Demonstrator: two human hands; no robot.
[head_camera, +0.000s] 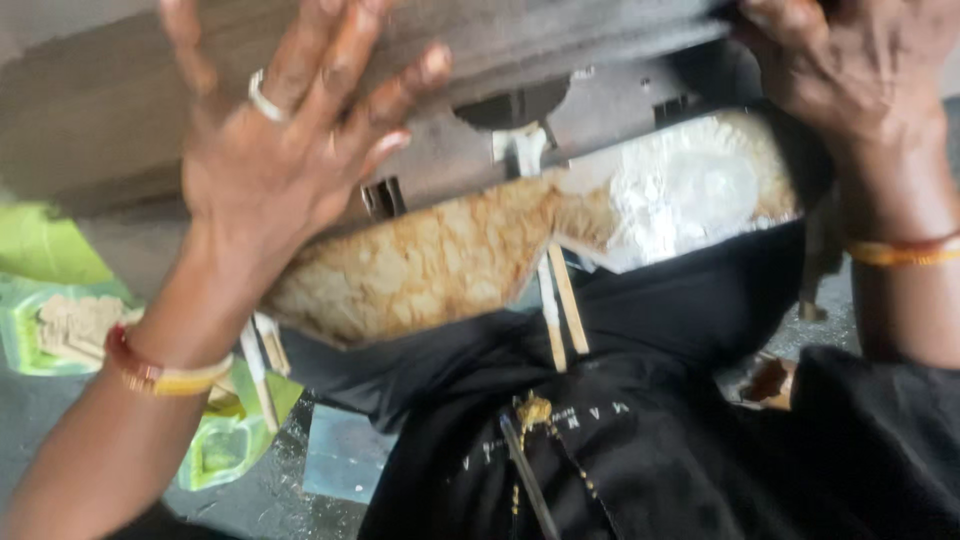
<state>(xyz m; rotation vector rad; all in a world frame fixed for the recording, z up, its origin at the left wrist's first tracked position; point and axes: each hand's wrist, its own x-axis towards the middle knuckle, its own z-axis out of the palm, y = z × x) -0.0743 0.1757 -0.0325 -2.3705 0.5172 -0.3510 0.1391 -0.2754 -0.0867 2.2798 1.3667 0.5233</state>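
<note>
The left hand (275, 150) was nearest, fingers spread wide and palm flat against a grey slab (130, 110), gripping nothing; a ring sat on one finger. The right hand (850, 65) curled its fingers over the slab's far edge. Below the slab lay a foil sheet (560, 225) with brown crust, on black cloth (700, 420). Green packets (60, 320) lay left.

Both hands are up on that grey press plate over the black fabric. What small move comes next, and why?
Probably ease the grey plate up a little further: the left hand lies flat and open against it, the right hand grips its far edge, and the black fabric underneath is only partly uncovered.
</note>
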